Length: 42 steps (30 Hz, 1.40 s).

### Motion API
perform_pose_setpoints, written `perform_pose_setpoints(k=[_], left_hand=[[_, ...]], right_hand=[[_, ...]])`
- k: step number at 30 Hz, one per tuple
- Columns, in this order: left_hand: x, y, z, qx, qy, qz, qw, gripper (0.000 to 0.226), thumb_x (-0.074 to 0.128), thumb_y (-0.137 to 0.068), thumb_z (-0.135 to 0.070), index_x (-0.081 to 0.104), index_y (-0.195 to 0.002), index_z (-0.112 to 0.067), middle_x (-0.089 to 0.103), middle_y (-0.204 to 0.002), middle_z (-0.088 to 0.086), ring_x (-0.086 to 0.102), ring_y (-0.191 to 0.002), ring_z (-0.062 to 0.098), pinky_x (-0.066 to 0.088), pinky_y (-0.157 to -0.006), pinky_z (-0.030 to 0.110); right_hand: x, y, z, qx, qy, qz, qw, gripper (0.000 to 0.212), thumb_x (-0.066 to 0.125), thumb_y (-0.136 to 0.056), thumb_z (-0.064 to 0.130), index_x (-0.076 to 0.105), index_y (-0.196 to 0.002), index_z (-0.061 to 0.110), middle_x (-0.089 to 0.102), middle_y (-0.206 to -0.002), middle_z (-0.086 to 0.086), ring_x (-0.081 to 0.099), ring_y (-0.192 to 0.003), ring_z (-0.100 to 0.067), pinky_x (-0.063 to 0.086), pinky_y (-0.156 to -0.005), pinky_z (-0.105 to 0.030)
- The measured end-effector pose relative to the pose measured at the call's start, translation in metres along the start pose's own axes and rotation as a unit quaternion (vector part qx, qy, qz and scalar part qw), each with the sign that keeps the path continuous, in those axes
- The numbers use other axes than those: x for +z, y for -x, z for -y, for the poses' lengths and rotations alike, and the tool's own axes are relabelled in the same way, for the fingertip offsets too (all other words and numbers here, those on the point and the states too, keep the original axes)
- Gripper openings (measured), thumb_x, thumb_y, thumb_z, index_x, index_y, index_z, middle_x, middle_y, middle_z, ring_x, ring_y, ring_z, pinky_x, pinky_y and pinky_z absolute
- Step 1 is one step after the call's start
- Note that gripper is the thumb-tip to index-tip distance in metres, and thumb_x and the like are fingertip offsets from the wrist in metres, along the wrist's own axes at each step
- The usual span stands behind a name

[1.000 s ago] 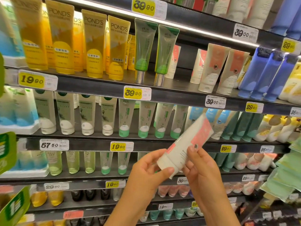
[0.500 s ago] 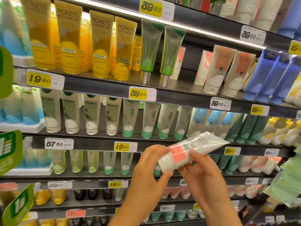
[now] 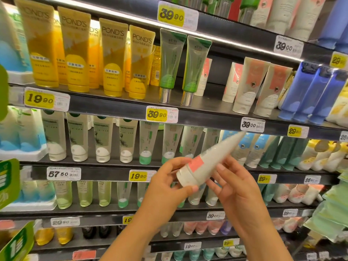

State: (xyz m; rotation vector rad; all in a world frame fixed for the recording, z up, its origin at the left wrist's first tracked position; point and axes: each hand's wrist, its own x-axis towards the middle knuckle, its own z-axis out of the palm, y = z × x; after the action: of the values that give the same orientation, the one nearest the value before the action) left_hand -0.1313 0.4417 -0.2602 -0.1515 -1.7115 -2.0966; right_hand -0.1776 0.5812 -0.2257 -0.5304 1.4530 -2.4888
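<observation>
A white tube with a pink patch is held up in front of the shelves, tilted, its cap end low at the left and its flat end high at the right. My left hand grips the cap end, thumb under it and fingers curled over the top. My right hand holds the tube's body from the right, fingers curled round its underside. Two matching white and pink tubes stand cap-down on the shelf above, with a gap to their left.
Dark store shelves run across the view, packed with upright tubes: yellow ones at upper left, two green ones beside them, blue ones at right. Price tags line the shelf edges. Green signs jut out at left.
Both hands have turned the tube about its length: its wide printed face swung away, and the narrow side with the pink patch near the cap now faces me.
</observation>
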Motion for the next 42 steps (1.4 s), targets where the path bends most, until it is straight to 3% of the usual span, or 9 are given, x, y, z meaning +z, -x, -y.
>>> perform_pose_setpoints(k=[5,9,14,20,25,31,34,39,42], left_hand=[[0.008,-0.025,-0.016,-0.087,0.189,0.038,0.977,0.053,0.075,-0.064,0.005,0.061,-0.112,-0.011,0.07,-0.108,0.013,0.068,-0.097,0.027,0.058,-0.078,0.034],[0.023,-0.04,-0.025,-0.138,0.284,0.091,0.944,0.046,0.064,-0.068,-0.001,0.057,-0.114,-0.005,0.069,-0.106,0.02,0.068,-0.093,0.032,0.055,-0.083,0.045],[0.035,-0.049,-0.031,-0.172,0.301,0.115,0.931,0.048,0.065,-0.07,-0.008,0.058,-0.117,-0.003,0.07,-0.102,0.019,0.068,-0.082,0.028,0.057,-0.076,0.04],[0.042,-0.06,-0.039,-0.194,0.301,0.106,0.928,0.036,0.076,-0.06,-0.012,0.071,-0.094,-0.002,0.07,-0.1,0.022,0.069,-0.083,0.031,0.059,-0.07,0.039],[0.042,-0.075,-0.047,-0.183,0.269,0.077,0.942,0.059,0.08,-0.053,-0.018,0.061,-0.105,0.001,0.071,-0.098,0.021,0.07,-0.084,0.029,0.058,-0.068,0.036],[0.049,-0.101,-0.058,-0.145,0.198,0.05,0.968,0.045,0.076,-0.068,-0.014,0.057,-0.106,0.0,0.072,-0.095,0.018,0.071,-0.082,0.028,0.058,-0.066,0.034],[0.054,-0.114,-0.061,-0.115,0.134,0.043,0.983,0.05,0.078,-0.069,-0.013,0.055,-0.11,0.001,0.072,-0.096,0.016,0.071,-0.085,0.026,0.059,-0.068,0.033],[0.057,-0.137,-0.058,-0.066,-0.002,0.011,0.998,0.057,0.085,-0.062,-0.018,0.06,-0.113,-0.015,0.071,-0.103,0.012,0.071,-0.092,0.024,0.057,-0.084,0.037],[0.057,-0.146,-0.055,-0.041,-0.073,-0.002,0.996,0.051,0.081,-0.06,-0.021,0.062,-0.107,-0.028,0.071,-0.1,0.003,0.071,-0.09,0.017,0.056,-0.082,0.033]], right_hand=[[0.005,-0.013,0.021,-0.054,0.046,-0.024,0.997,0.049,0.065,-0.069,0.01,0.058,-0.117,0.011,0.067,-0.111,-0.008,0.066,-0.103,-0.019,0.056,-0.072,-0.025],[0.006,-0.024,0.037,-0.077,0.087,-0.042,0.992,0.058,0.069,-0.063,0.02,0.056,-0.119,0.012,0.065,-0.115,-0.013,0.064,-0.107,-0.025,0.054,-0.083,-0.037],[0.002,-0.036,0.05,-0.079,0.09,-0.05,0.991,0.056,0.071,-0.06,0.026,0.06,-0.112,0.012,0.07,-0.103,-0.009,0.068,-0.096,-0.022,0.058,-0.077,-0.036],[0.0,-0.053,0.056,-0.02,0.048,-0.015,0.999,0.054,0.07,-0.063,0.03,0.059,-0.11,0.007,0.072,-0.101,-0.014,0.071,-0.09,-0.026,0.059,-0.069,-0.033],[-0.001,-0.074,0.058,0.002,0.028,0.005,1.0,0.047,0.069,-0.064,0.029,0.062,-0.105,0.005,0.073,-0.098,-0.014,0.071,-0.084,-0.024,0.059,-0.068,-0.031],[-0.002,-0.106,0.068,0.004,0.028,0.032,0.999,0.041,0.066,-0.066,0.031,0.069,-0.092,0.0,0.073,-0.088,-0.017,0.07,-0.077,-0.025,0.057,-0.069,-0.032],[-0.005,-0.119,0.073,-0.008,0.037,0.04,0.998,0.033,0.064,-0.069,0.031,0.069,-0.087,0.003,0.073,-0.085,-0.016,0.07,-0.073,-0.022,0.057,-0.062,-0.028],[-0.007,-0.134,0.081,-0.022,0.182,0.044,0.982,0.063,0.072,-0.057,0.039,0.055,-0.114,0.016,0.07,-0.106,-0.004,0.07,-0.092,-0.016,0.057,-0.072,-0.03],[-0.008,-0.143,0.086,-0.04,0.207,0.045,0.977,0.054,0.077,-0.067,0.025,0.053,-0.116,0.02,0.067,-0.107,0.001,0.069,-0.086,-0.007,0.056,-0.062,-0.02]])
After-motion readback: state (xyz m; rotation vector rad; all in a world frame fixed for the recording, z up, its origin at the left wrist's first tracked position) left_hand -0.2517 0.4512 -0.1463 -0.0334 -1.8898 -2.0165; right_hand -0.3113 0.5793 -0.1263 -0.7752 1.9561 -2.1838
